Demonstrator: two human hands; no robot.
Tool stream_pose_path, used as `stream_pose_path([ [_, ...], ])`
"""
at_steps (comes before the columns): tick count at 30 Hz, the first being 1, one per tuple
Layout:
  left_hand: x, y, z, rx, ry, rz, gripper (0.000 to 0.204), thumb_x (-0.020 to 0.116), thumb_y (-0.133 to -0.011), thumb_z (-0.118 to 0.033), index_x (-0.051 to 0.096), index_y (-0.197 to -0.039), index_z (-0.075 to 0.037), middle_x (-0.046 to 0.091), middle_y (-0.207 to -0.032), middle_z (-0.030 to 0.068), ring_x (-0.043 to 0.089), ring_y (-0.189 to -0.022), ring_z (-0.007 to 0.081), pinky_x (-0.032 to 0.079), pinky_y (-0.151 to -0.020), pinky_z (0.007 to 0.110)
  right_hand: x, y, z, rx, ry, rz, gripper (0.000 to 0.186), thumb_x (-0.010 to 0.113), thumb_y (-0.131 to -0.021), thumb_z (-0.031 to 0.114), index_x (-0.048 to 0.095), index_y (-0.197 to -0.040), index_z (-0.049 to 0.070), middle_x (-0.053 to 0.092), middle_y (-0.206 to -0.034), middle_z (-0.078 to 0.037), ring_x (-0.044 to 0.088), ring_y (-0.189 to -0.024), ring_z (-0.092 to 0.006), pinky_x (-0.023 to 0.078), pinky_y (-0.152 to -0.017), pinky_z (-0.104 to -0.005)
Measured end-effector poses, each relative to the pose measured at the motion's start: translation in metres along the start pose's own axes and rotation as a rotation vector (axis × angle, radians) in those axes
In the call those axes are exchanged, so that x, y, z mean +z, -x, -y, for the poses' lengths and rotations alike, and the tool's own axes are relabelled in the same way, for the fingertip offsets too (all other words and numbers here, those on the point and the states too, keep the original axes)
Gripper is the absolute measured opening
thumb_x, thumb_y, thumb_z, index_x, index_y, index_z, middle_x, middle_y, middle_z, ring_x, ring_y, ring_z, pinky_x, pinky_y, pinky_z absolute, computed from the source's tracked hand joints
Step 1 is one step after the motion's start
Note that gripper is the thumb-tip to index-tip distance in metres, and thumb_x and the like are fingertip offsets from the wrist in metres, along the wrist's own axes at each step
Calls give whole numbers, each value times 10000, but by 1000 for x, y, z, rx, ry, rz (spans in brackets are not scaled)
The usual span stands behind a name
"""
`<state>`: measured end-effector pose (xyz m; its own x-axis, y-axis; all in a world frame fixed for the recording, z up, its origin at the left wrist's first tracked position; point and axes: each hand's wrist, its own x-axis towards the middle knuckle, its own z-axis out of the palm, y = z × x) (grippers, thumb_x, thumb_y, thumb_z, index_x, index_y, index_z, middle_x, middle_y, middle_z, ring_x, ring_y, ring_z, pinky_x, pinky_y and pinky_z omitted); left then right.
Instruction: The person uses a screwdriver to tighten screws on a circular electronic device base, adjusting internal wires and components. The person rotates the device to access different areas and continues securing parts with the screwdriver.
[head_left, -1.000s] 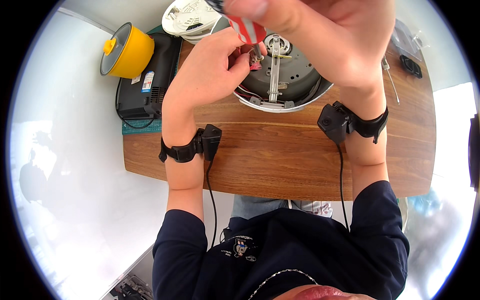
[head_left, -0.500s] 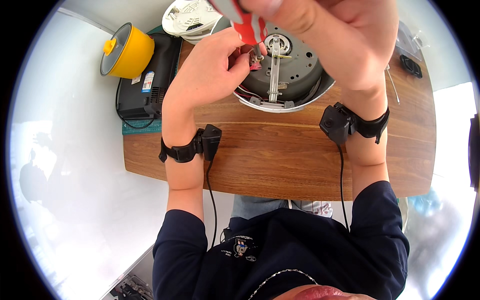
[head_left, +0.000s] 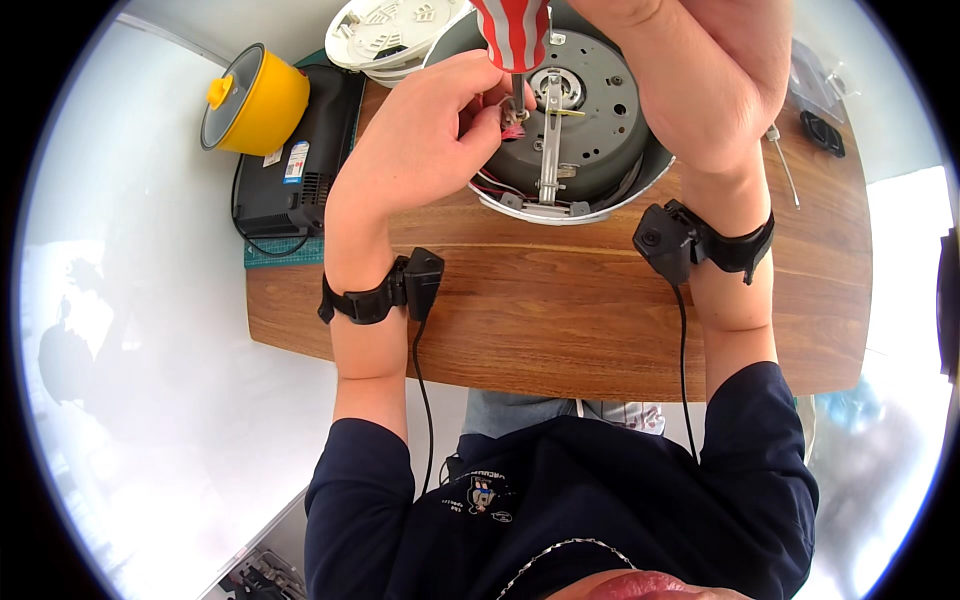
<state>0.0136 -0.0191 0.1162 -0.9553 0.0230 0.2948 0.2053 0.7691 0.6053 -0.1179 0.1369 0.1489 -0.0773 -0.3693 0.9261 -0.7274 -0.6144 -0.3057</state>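
Note:
A round appliance [head_left: 602, 150] lies with its grey metal underside up, inside a white outer shell; it resembles a rice cooker. My left hand [head_left: 415, 140] is closed at its left side, thumb and fingers pinching a small part with pink wires [head_left: 513, 130]. The fingers hide most of that part. Down onto it points the shaft of a screwdriver [head_left: 515, 38] with a red and grey-white striped handle, nearly upright. My right hand [head_left: 712, 75] is on the screwdriver from the upper right; its fingertips and the handle's top are cut off by the upper edge.
White plastic covers [head_left: 385, 35] lie behind the appliance at left. Farther left, a yellow pot [head_left: 275, 105] rests on a black device [head_left: 290, 185] over a green mat [head_left: 275, 252]. At right are a thin metal rod [head_left: 788, 175], a black oval piece [head_left: 821, 132] and a clear container [head_left: 812, 75].
The screwdriver has swung from a tilt to nearly upright, and its handle has turned. My right hand has shifted slightly up. My left hand keeps its pinch almost unmoved.

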Motion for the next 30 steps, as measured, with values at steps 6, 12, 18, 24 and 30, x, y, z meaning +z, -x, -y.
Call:
stream_pose_path([
  [6, 2, 3, 0, 25, -41, -42, 174, 532, -927, 44, 666, -1022, -13, 648, -813, 76, 658, -726, 150, 511, -663, 291, 5, 1, 0, -3, -5, 7, 742, 804, -921, 272, 421, -1456, -71, 588, -1166, -82, 559, -1015, -123, 453, -867, -268],
  [12, 4, 0, 5, -23, 55, -10, 175, 538, -926, 31, 669, -1029, -23, 640, -808, 74, 653, -723, 160, 501, -653, 301, 6, 2, -1, -3, 10, 12, 745, 805, -920, 275, 420, -1456, -72, 586, -1172, -83, 557, -1019, -124, 452, -870, -270],
  [18, 2, 0, 5, -15, 72, -7, 170, 544, -909, 36, 665, -1014, -24, 643, -822, 83, 666, -728, 177, 502, -651, 312, 8, -2, -2, -15, 3, 10, 749, 806, -919, 277, 419, -1456, -73, 584, -1177, -84, 556, -1023, -125, 452, -873, -271],
  [24, 1, 2, 10, 67, 10, -36, 155, 589, -880, -22, 657, -1019, -33, 627, -818, 93, 663, -743, 211, 500, -658, 333, 13, -5, -1, -18, 21, -33, 752, 807, -918, 280, 418, -1456, -74, 582, -1182, -84, 554, -1028, -126, 451, -876, -272],
  [30, 2, 5, 8, 57, -9, -28, 151, 701, -899, -166, 665, -992, -52, 607, -801, 36, 584, -718, 154, 482, -661, 309, 20, -18, 10, -48, 128, -128, 787, 809, -917, 303, 399, -1471, -79, 608, -1154, -82, 583, -1004, -124, 466, -844, -248],
])
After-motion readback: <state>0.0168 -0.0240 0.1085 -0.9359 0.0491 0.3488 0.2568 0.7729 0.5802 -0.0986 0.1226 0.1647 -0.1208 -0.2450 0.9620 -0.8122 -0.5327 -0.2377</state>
